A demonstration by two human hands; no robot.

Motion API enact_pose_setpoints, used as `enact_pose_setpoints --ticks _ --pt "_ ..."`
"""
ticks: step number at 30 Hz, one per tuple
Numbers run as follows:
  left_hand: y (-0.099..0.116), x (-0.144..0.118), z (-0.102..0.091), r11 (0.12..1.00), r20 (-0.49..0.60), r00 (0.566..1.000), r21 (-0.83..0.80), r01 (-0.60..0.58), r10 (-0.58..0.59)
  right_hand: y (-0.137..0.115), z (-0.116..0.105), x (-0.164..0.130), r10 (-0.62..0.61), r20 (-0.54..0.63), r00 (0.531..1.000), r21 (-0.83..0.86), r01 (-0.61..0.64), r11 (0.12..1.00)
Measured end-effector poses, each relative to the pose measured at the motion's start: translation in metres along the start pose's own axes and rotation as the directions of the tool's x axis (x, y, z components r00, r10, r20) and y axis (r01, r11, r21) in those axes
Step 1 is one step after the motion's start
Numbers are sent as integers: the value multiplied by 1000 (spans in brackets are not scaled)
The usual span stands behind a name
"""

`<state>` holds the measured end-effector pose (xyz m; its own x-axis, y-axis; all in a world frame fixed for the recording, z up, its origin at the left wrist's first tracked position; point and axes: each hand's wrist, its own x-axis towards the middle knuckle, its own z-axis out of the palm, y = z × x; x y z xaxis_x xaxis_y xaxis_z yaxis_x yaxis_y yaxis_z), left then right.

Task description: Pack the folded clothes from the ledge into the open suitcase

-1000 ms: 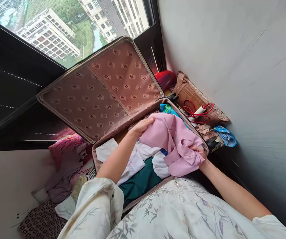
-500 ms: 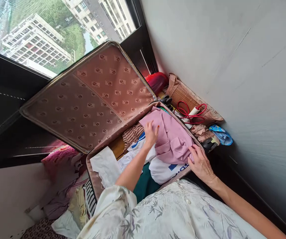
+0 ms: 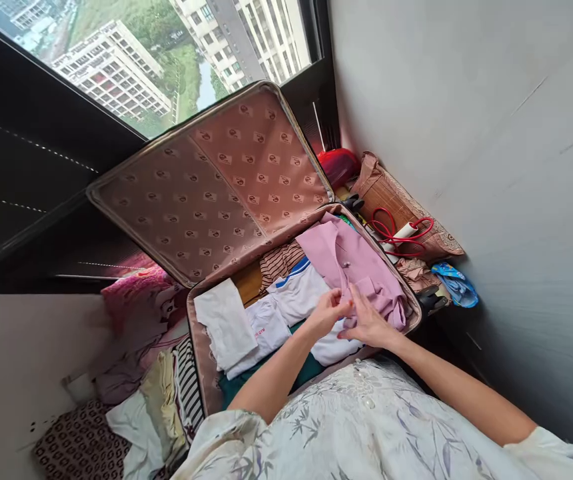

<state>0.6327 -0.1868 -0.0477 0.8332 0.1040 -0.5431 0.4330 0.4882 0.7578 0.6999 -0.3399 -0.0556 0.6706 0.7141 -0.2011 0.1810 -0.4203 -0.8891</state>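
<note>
An open suitcase (image 3: 197, 347) holds folded clothes. A pink garment (image 3: 334, 243), which looks like a jacket or shirt with a button, covers its right end. At its lower left edge my left hand (image 3: 327, 313) hovers or rests with loosely curled, parted fingers. Close beside it, my right hand (image 3: 370, 325) lies over the lower part of the pink cloth, fingers stretched out and thumb apart. Under and beside the hands are white shirts, one with a blue collar (image 3: 296, 270). A folded white cloth (image 3: 226, 320) is at the left end, above dark green fabric (image 3: 311, 372).
The raised suitcase lid (image 3: 216, 193) leans toward the window. Piled clothes (image 3: 161, 393) lie to the left. On the right are a woven mat pillow (image 3: 401, 197), a red cord (image 3: 391, 233) and a blue patterned cloth (image 3: 459, 287), beside the grey wall (image 3: 491, 133).
My left hand has moved down and right from the pink garment's upper part. My right hand has shifted left off its right edge, so both hands are now close together. The view has shifted.
</note>
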Motion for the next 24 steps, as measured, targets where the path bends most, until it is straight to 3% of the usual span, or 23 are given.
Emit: enact_pose_setpoints --ticks 2,4,6,7,9,11,13,15,17,20,24 --pt "11 4 -8 987 99 994 144 -69 55 2 10 1 168 -111 980 108 -156 982" --pt "31 18 -25 910 34 982 372 -185 185 3 12 0 260 -200 945 148 -233 961" --pt "59 41 -44 743 -46 922 609 -278 383 0 7 -3 149 -154 977 152 -126 980" --pt "73 53 -52 645 -31 886 698 -313 463 -3 3 -4 34 -91 995 157 -20 987" --pt "99 79 -61 452 103 849 810 -375 519 -10 -4 -8 -189 38 981 172 180 968" --pt "115 99 -60 252 279 852 873 -417 443 -17 -7 -11 -300 125 946 153 281 948" --pt "121 110 -51 24 412 866 900 -436 285 -22 -7 -14 -332 168 928 96 320 943" --pt "120 113 -41 -226 451 885 880 -418 118 -21 -6 -20 -353 160 922 18 355 935" --pt "118 107 -35 -403 433 901 830 -385 29 -16 -8 -29 -386 111 916 -63 394 917" --pt "127 85 -45 -479 434 897 806 -348 79 -3 -20 -45 -425 -25 905 -170 415 894" --pt "155 34 -78 -332 453 860 869 -367 236 5 -51 -57 -400 -205 893 -271 341 900"
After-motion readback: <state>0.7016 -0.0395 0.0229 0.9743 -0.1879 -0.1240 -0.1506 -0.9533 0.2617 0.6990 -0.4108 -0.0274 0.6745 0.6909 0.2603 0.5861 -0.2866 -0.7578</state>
